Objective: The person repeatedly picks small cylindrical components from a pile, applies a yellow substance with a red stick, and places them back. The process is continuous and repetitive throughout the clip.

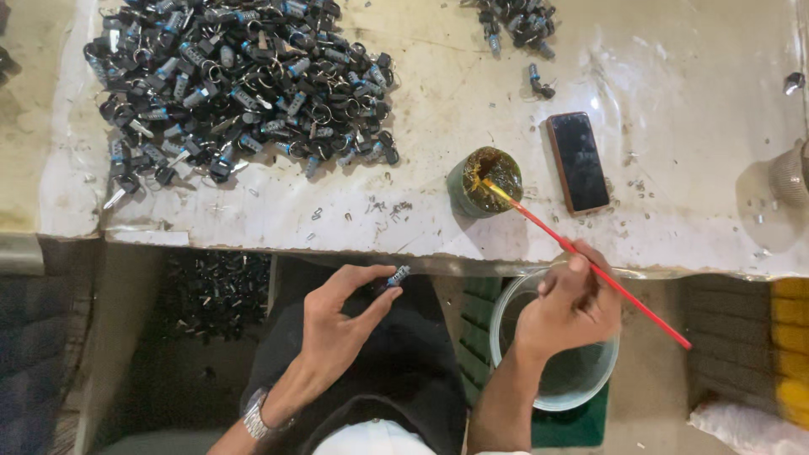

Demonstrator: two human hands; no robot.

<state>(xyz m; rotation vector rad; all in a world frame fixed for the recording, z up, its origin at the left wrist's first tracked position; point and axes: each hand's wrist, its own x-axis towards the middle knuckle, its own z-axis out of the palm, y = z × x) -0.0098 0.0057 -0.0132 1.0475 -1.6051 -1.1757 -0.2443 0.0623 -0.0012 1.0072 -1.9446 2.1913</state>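
Worn white-covered desk (674,101), top edge cut off. Big heap of small black-and-blue metal lock parts (240,84) on it, partly out of view. Clear round plastic tub (506,320) below the desk edge, half hidden by right hand (569,307), grip closed on thin red brush stick (607,282) (tip in small green grease pot (484,181)). Left hand (341,316) pinches one small blue-black lock part (396,276).
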